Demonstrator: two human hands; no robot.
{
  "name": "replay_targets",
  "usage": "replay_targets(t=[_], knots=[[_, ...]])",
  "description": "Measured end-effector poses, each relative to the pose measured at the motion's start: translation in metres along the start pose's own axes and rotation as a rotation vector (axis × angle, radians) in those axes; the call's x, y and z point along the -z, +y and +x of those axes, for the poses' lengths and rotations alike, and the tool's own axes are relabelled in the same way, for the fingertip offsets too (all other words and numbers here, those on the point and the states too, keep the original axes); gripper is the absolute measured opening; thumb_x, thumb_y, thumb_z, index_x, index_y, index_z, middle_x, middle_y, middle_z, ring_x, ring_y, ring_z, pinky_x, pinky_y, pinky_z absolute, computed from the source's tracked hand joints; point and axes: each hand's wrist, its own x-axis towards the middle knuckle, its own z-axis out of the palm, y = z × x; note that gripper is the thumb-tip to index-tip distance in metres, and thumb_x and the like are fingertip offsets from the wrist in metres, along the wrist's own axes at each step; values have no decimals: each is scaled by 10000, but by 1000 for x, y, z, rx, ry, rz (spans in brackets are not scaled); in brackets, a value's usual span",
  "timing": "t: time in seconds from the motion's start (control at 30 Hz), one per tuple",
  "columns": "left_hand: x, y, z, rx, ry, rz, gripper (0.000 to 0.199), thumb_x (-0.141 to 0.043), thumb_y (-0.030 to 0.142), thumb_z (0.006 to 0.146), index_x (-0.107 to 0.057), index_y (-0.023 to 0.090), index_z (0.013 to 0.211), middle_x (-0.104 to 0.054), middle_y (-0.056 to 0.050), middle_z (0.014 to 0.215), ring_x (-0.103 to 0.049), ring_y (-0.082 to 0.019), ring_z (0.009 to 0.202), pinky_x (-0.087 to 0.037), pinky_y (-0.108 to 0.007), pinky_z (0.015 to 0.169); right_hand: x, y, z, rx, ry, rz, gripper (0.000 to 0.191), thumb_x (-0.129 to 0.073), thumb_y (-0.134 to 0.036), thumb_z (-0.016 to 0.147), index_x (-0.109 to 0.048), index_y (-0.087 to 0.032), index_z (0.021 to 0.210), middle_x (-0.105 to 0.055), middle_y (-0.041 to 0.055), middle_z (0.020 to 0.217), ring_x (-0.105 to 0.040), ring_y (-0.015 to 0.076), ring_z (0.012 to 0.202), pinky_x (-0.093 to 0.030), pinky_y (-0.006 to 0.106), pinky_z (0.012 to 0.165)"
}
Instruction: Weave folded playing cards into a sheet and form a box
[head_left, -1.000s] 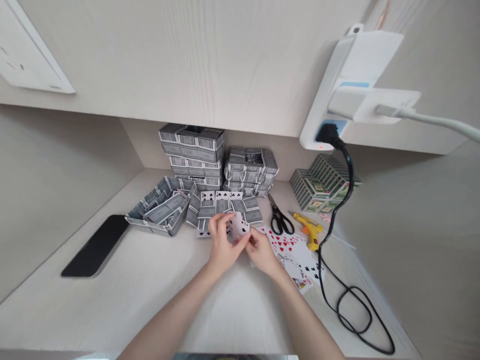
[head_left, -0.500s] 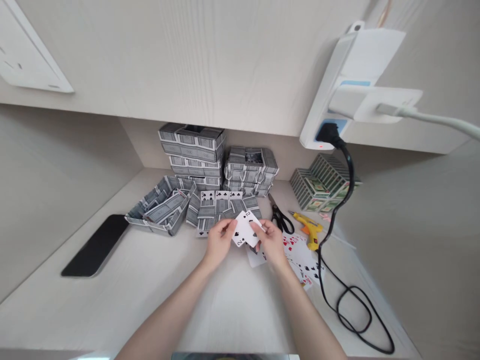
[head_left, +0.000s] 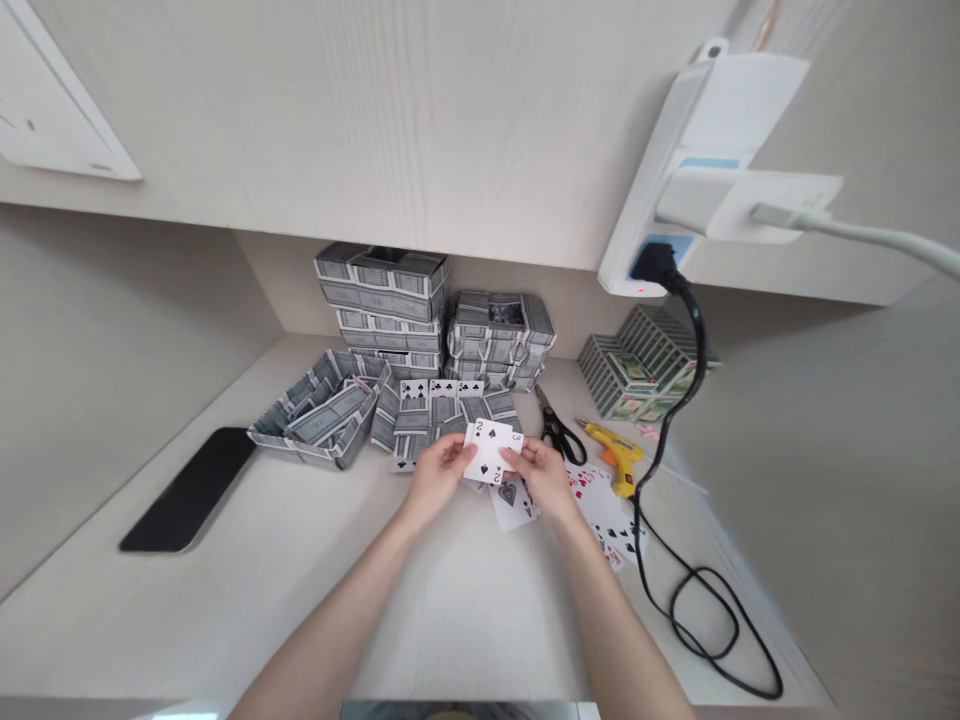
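while left fingers (head_left: 463,458) and right fingers (head_left: 516,461) grip overlapping playing cards (head_left: 491,450), black scissors (head_left: 561,437) nearby

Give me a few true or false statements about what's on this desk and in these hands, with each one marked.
1. The left hand and right hand both hold playing cards. True.
2. The phone lies to the right of the scissors. False: the phone lies to their left.
3. The glue gun is yellow. True.
4. The black plug is out of the power strip. False: it is plugged in.
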Motion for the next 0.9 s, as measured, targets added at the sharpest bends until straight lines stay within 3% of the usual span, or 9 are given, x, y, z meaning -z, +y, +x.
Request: replay_targets(t=[0.3, 0.47, 0.57, 0.9], knots=[[9, 5, 3, 133, -35, -12, 308, -615, 423, 669, -678, 139, 772, -672, -34, 727, -574, -141, 630, -424, -242, 590, -3, -2, -2, 7, -20, -50, 316, -675, -432, 621, -610, -159, 767, -669, 9, 662, -621, 146, 564, -515, 275, 554], [13, 11, 4, 148, -26, 97, 338, -619, 443, 654, -691, 125, 742, -539, 28, 486, -431, -87, 463, -304, -213, 480, -3, 0, -2, -8, -38, -66, 352, -667, -442, 629, -615, -138, 799, -679, 26, 675, -624, 148, 577, -504, 264, 562], [13, 15, 3, 141, -4, 136, 326, -617, 433, 652, -694, 123, 720, -493, 41, 440, -405, -85, 446, -276, -213, 468, -3, 2, -1, -6, -25, -67, 355, -666, -440, 631, -620, -135, 805, -683, 29, 684, -626, 150, 576, -500, 264, 558], [11, 8, 2, 47, -12, 256, 332, -568, 429, 699, -695, 127, 752, -695, -41, 736, -588, -166, 651, -403, -236, 594, 0, 5, 2, -45, -22, -32, 376, -705, -393, 599, -633, -140, 867, -697, 40, 729, -644, 166, 614, -516, 272, 572]])
